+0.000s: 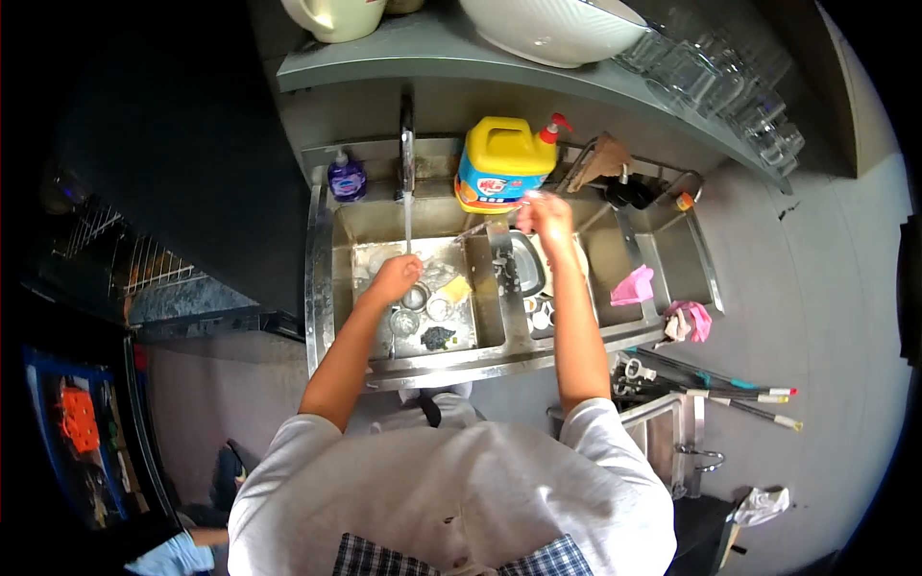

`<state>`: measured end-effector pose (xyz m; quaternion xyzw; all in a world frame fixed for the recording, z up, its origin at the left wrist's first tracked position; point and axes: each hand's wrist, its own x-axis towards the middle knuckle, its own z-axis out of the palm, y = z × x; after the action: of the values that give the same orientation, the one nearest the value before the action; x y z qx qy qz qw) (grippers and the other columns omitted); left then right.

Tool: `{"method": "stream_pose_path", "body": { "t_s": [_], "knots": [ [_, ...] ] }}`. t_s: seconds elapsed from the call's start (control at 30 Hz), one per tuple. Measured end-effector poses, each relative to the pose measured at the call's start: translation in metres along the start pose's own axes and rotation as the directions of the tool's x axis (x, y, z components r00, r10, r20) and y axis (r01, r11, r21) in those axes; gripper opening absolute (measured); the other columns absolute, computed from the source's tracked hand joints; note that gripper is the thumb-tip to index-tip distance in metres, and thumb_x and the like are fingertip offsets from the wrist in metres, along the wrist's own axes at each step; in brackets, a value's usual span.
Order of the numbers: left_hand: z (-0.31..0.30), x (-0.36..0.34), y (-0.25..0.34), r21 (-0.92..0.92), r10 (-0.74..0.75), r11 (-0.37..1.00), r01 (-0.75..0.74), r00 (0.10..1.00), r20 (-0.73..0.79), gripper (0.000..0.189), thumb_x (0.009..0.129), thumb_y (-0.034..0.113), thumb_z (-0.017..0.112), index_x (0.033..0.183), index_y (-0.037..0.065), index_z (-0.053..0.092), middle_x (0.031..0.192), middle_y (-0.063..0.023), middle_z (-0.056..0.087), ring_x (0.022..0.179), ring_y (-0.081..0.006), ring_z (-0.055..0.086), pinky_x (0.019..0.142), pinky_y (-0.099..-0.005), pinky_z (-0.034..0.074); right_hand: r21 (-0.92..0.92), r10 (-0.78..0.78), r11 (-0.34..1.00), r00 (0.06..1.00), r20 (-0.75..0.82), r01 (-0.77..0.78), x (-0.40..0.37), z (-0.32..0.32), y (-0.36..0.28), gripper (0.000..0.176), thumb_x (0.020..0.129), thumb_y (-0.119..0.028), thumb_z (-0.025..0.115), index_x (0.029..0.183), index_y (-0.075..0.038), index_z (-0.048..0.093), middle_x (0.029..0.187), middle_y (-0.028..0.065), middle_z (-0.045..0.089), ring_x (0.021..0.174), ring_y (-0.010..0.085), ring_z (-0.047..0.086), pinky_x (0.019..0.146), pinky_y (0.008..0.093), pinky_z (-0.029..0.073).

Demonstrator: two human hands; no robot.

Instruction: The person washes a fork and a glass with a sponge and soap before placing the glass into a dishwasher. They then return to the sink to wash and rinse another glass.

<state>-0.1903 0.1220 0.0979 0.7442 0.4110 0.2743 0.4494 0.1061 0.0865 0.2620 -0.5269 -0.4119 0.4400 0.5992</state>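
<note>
Water runs from the faucet (407, 144) into the left sink basin (370, 230). My left hand (396, 279) is closed beside the stream, above small glasses (404, 322); what it holds, if anything, I cannot make out. Near it lie a yellow sponge (455, 289) and a dark scrubber (438, 337). My right hand (545, 219) is raised over the middle basin, close to the yellow detergent jug (499, 163) with a red pump; its fingers look bent but blurred. Below that hand, a grey rectangular dish (526, 264) and small white items (541, 315) sit in the middle basin.
A purple soap bottle (347, 179) stands at the back left. Pink cloths (633, 286) hang at the right basins. Overhead, a shelf (413, 60) holds a white bowl (552, 29) and glasses (701, 77). Mop handles (720, 379) lie right. Another person's arm (208, 537) shows lower left.
</note>
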Motion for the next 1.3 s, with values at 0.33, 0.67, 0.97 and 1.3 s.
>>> {"method": "stream_pose_path", "body": {
  "t_s": [0.33,0.67,0.97,1.3],
  "knots": [
    [0.016,-0.036,-0.043,0.436,-0.259,0.876,0.209,0.964,0.059,0.027,0.08,0.026,0.06,0.079,-0.001,0.063,0.082,-0.0223,0.063,0.077,-0.0357,0.061,0.072,-0.0406,0.049,-0.896,-0.452,0.439,0.878,-0.155,0.068,-0.066,-0.136,-0.003,0.026,0.089,-0.015,0.054,0.075,0.005,0.061,0.054,0.0111,0.059,0.047,0.016,0.058,0.047,0.0317,0.045],
    [0.024,-0.07,-0.081,0.459,-0.322,0.823,0.335,0.94,-0.11,0.018,0.075,0.018,0.058,0.08,0.003,0.067,0.085,-0.0224,0.064,0.086,-0.0386,0.061,0.079,-0.0436,0.048,-0.457,-0.458,0.804,0.887,-0.067,0.381,-0.105,-0.07,-0.24,0.023,0.09,-0.022,0.057,0.081,-0.001,0.062,0.061,0.0012,0.056,0.049,0.0065,0.049,0.044,0.019,0.036],
    [0.027,-0.103,-0.073,0.314,-0.285,0.906,0.284,0.958,-0.042,0.019,0.066,0.01,0.064,0.086,0.008,0.064,0.088,-0.0182,0.064,0.09,-0.0341,0.061,0.08,-0.0396,0.048,-0.116,-0.771,0.619,0.63,0.098,0.776,-0.021,0.083,-0.399,0.023,0.091,-0.021,0.056,0.093,0.001,0.062,0.073,0.0034,0.06,0.056,0.0063,0.053,0.045,0.0167,0.036],
    [0.02,-0.131,-0.126,0.163,-0.43,0.881,0.444,0.896,-0.114,0.011,0.074,0.014,0.058,0.083,0.009,0.063,0.084,-0.0182,0.064,0.084,-0.0362,0.061,0.077,-0.0403,0.048,-0.281,-0.614,0.729,0.777,0.136,0.625,0.094,0.172,-0.413,0.02,0.087,-0.012,0.049,0.09,0.003,0.062,0.08,0.013,0.068,0.059,0.0156,0.062,0.043,0.0252,0.041]
  ]
}}
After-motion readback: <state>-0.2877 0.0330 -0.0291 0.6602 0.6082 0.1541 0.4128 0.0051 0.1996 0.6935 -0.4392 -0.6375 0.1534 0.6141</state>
